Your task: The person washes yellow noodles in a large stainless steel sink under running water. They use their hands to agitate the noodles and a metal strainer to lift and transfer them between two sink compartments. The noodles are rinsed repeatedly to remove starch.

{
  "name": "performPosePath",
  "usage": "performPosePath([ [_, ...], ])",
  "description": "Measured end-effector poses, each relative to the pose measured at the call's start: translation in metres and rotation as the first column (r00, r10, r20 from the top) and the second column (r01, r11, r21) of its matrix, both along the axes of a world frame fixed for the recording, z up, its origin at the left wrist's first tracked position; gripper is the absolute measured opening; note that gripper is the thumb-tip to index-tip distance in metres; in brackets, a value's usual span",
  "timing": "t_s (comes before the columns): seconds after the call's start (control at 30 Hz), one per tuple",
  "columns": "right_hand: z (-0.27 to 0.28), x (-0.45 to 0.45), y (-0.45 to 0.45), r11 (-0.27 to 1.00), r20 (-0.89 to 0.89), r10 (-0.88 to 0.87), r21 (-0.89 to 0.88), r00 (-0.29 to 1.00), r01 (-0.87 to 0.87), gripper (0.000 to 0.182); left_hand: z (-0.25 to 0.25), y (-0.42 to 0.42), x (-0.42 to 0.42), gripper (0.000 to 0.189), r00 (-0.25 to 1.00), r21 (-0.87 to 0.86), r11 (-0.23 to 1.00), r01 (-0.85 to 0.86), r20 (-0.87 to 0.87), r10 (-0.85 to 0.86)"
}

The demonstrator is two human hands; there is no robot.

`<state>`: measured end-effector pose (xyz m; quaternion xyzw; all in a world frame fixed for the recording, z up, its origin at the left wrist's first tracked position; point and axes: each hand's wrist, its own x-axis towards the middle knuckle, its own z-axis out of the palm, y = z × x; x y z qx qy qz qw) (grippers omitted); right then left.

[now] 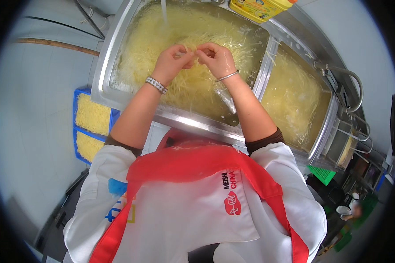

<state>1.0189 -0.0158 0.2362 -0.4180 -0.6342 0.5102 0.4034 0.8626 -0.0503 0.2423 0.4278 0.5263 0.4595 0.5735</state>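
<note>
Over the large steel sink basin (pixel 102 74), my left hand (pixel 171 64) and my right hand (pixel 220 60) meet at the fingertips. Both pinch thin pale-yellow shreds (pixel 193 52), which look like potato; the fingers partly cover them. Beneath and around the hands, a mass of loose shreds (pixel 184 83) lies in cloudy water that fills the basin. A stream of water (pixel 164 11) runs in at the far left. White foam (pixel 120 80) gathers along the basin's left side.
A second basin (pixel 320 131) to the right also holds shreds in water. A yellow jug (pixel 260 8) stands on the far rim. Blue crates (pixel 113 115) of shreds sit at lower left. Bent metal rails (pixel 360 85) stick out at right. Another person (pixel 350 208) is in the right background.
</note>
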Motion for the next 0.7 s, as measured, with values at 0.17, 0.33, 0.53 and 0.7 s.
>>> performPosePath([
  [0.17, 0.004, 0.009, -0.001, 0.978, 0.223, -0.013, 0.206, 0.975, -0.035, 0.013, -0.005, 0.002, -0.01, 0.016, 0.937, 0.032, 0.999, 0.011, -0.35, 0.001],
  [0.33, -0.005, 0.013, 0.008, 0.993, 0.191, 0.022, 0.113, 0.981, -0.044, 0.013, 0.01, 0.002, 0.004, 0.017, 0.978, 0.032, 0.999, 0.028, -0.207, -0.021],
  [0.53, -0.046, 0.034, 0.005, 0.986, 0.419, -0.037, 0.16, 0.907, -0.033, 0.026, -0.013, 0.008, -0.021, 0.024, 0.823, 0.133, 0.989, -0.062, -0.554, 0.126],
  [0.7, -0.09, 0.022, -0.028, 0.972, 0.758, 0.109, 0.056, 0.643, -0.23, 0.032, -0.029, -0.008, -0.014, 0.028, 0.792, 0.145, 0.988, -0.045, -0.598, 0.124],
])
